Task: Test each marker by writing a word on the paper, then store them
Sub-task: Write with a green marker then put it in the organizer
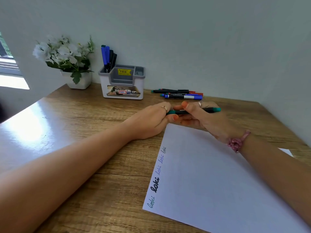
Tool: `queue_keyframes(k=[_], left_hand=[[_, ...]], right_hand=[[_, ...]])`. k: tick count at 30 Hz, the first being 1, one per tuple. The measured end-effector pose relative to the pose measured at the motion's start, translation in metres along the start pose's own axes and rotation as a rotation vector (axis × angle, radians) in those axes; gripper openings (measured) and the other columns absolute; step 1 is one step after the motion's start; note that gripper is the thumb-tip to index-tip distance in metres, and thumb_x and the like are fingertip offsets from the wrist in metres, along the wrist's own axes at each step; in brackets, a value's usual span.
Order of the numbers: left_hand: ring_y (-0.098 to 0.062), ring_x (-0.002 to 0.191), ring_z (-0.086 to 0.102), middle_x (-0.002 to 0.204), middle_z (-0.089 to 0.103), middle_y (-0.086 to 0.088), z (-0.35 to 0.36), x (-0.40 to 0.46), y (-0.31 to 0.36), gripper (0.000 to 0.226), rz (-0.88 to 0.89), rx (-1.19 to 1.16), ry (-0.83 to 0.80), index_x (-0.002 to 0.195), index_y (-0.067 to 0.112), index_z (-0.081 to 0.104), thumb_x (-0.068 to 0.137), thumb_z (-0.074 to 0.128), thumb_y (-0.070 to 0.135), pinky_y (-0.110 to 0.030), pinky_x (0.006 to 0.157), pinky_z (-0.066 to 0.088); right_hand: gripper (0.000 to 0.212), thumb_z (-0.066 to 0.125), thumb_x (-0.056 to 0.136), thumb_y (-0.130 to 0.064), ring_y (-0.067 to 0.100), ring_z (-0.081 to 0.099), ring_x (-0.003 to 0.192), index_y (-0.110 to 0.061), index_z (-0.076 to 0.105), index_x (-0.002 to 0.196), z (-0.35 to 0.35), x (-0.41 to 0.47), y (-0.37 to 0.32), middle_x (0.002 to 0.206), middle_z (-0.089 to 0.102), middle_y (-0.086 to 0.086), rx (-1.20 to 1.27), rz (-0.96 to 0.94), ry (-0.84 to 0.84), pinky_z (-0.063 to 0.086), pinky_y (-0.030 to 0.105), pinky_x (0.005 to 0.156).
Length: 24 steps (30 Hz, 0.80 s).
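Green-capped slim marker (193, 111) (cylindrical) pinched between left hand (149, 120) and right hand (203, 118).

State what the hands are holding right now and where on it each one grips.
Both hands hold one green-capped marker, level above the table. The right hand grips the black barrel around its middle; the left hand pinches the green end on the left.
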<state>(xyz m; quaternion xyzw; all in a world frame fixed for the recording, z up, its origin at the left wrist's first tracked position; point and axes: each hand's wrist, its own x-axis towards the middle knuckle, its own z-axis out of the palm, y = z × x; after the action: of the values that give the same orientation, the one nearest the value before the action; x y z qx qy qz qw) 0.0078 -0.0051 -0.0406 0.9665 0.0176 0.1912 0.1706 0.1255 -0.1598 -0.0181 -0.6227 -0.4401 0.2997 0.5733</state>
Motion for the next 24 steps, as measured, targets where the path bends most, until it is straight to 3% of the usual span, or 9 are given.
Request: queue_keyframes(k=[2,6,11,16,20,24], left_hand=[[-0.003,0.061,0.042,0.070,0.040,0.015,-0.003,0.000,-0.004,0.027,0.046,0.060,0.028,0.081,0.018,0.041,0.098,0.036,0.038,-0.025,0.055,0.028],[-0.003,0.055,0.042,0.062,0.040,0.015,-0.005,-0.001,-0.008,0.029,0.114,0.080,0.052,0.075,0.022,0.038,0.096,0.033,0.042,-0.019,0.052,0.026],[-0.005,0.048,0.040,0.054,0.041,0.011,-0.003,-0.002,-0.008,0.038,0.112,0.057,0.072,0.069,0.019,0.042,0.093,0.035,0.048,-0.022,0.048,0.025],[-0.012,0.045,0.039,0.049,0.042,0.004,-0.004,-0.001,-0.009,0.062,0.042,0.024,0.108,0.062,0.010,0.049,0.083,0.031,0.066,-0.025,0.046,0.026],[-0.011,0.056,0.043,0.061,0.047,0.002,-0.005,-0.002,-0.008,0.059,0.024,-0.148,0.027,0.073,0.009,0.053,0.078,0.040,0.067,-0.021,0.051,0.029],[-0.002,0.065,0.045,0.076,0.054,0.002,-0.009,-0.004,-0.010,0.042,-0.131,-0.471,-0.059,0.077,0.023,0.045,0.071,0.069,0.056,-0.017,0.061,0.039]], right_hand=[[0.030,0.055,0.090,-0.021,0.026,0.068,0.099,-0.003,0.065,0.112,0.002,0.000,-0.003,0.103,0.072,0.013,0.039,0.001,-0.044,0.056,0.029,0.083],[0.032,0.057,0.085,-0.023,0.024,0.068,0.101,-0.008,0.066,0.112,0.004,-0.002,-0.004,0.104,0.072,0.010,0.033,0.008,-0.129,0.055,0.030,0.085],[0.035,0.056,0.086,-0.019,0.028,0.067,0.103,-0.005,0.063,0.117,0.004,-0.005,-0.004,0.109,0.070,0.016,0.099,0.045,-0.168,0.055,0.031,0.085],[0.038,0.052,0.084,-0.017,0.028,0.065,0.107,-0.005,0.059,0.119,0.000,-0.007,-0.007,0.114,0.067,0.015,0.149,0.082,-0.249,0.055,0.031,0.085],[0.030,0.040,0.095,-0.020,0.024,0.069,0.097,-0.010,0.063,0.113,-0.003,-0.002,-0.006,0.104,0.072,0.014,0.151,0.124,-0.195,0.057,0.029,0.079],[0.044,0.030,0.090,-0.019,0.023,0.072,0.080,-0.012,0.072,0.097,-0.020,0.001,-0.009,0.085,0.074,0.012,0.285,0.124,-0.109,0.057,0.029,0.069]])
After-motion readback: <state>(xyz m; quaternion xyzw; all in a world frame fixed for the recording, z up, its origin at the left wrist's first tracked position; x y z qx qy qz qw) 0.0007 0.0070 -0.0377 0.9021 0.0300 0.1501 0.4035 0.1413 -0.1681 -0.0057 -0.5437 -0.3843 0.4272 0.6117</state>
